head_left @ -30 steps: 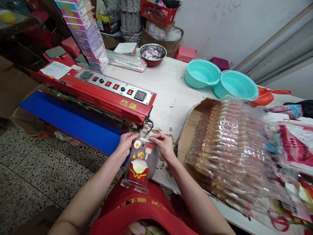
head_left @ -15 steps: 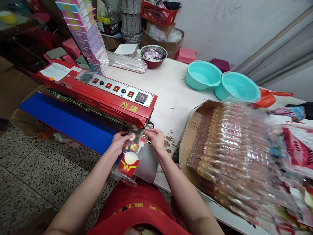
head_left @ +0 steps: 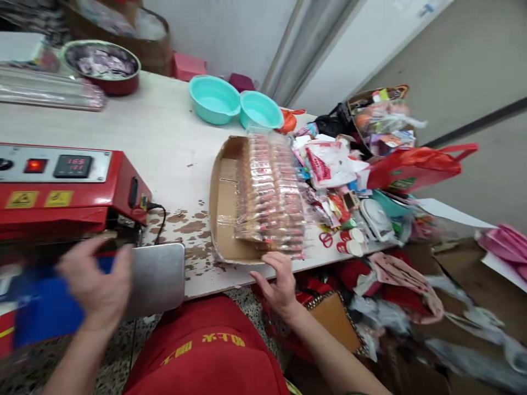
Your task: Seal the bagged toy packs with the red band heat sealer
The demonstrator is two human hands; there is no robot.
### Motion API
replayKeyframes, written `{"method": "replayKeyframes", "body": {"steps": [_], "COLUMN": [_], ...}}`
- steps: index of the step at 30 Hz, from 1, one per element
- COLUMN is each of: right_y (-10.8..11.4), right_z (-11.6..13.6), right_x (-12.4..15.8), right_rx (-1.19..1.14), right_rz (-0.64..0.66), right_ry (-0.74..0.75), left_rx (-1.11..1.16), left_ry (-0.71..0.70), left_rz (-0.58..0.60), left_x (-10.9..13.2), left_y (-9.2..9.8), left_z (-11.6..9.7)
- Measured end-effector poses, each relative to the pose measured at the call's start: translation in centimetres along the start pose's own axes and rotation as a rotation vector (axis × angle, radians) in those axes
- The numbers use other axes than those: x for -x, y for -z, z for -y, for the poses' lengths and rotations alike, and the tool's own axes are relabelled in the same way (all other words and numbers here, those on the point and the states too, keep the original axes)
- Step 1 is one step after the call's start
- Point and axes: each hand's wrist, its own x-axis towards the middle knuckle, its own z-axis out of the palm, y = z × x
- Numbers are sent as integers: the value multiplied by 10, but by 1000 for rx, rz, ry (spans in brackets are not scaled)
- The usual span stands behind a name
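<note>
My left hand (head_left: 99,282), blurred by motion, is over the blue belt (head_left: 53,307) at the front of the red sealing machine (head_left: 127,181). Its thumb and fingers are apart, with nothing seen between them. At the far left edge, part of the clear packet with the red and yellow fries-box print (head_left: 6,329) lies on the belt. My right hand (head_left: 280,285) is at the front rim of the cardboard box (head_left: 226,236), thumb and fingers spread, holding nothing I can see. Inside the box stands a row of filled clear packets (head_left: 267,192).
A metal plate (head_left: 158,277) juts out beside the belt. Behind are two turquoise basins (head_left: 214,101) and a bowl of small sachets (head_left: 102,63). To the right lie a cluttered heap with a white and red bag (head_left: 329,162), red scissors (head_left: 325,239) and paper cups (head_left: 349,247).
The view has swung right. Both hands have let go of the packet, which now lies to the left on the belt. My right hand has moved over to the cardboard box.
</note>
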Motion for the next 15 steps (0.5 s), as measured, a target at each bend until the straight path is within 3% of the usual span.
{"method": "replayKeyframes", "body": {"steps": [1,3,6,8,10,13,15], "right_y": [17,39,44,39,35,42,52], "right_z": [-14,-36,-56,-65,-72,-80,-76], "right_x": [5,4,-14,-28,-39,-57,-74], "right_rx": [91,227,357,430,484,450,310], "right_rz": [-36,-58,66,183,259,295,309], "right_ry": [19,30,31,46,64,92,113], "left_rx": [91,236,237,196,158,153,218], "left_ry": [-181,-515,-775,-835,-838,-806,-734], "left_rz": [40,328,564,623,632,642,675], "left_x": [9,25,33,27,14,-11,-28], "left_y": [-19,-60,-113,-133,-140,-129,-113], "left_z": [-35,-106,-179,-199,-202,-198,-199]}}
